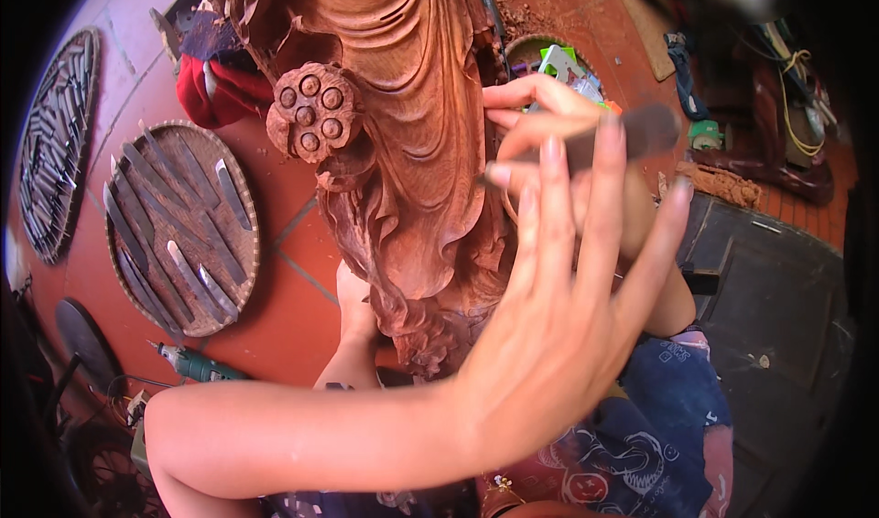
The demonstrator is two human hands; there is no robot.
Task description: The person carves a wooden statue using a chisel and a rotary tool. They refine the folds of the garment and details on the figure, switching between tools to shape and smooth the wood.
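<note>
A reddish-brown carved wooden statue [394,106] with flowing folds of drapery stands before me, leaning slightly. A carved lotus pod [309,113] juts from its left side. At the statue's right edge, my right hand [558,106] is closed around a dark, flat carving chisel [652,132], partly blurred. The chisel's narrow end points at the lower drapery; whether it touches the wood I cannot tell. My left hand [563,280] reaches across from the lower left, fingers spread, its fingertips overlapping the chisel in view. It hides part of my right hand and wrist.
On the red tiled floor at left, a round woven tray [252,243] holds several flat blades. Beyond it another tray [57,143] is packed with tools. A green rotary tool [197,364] lies nearby. A red cloth [215,88] is behind; a dark panel [778,307] lies at right.
</note>
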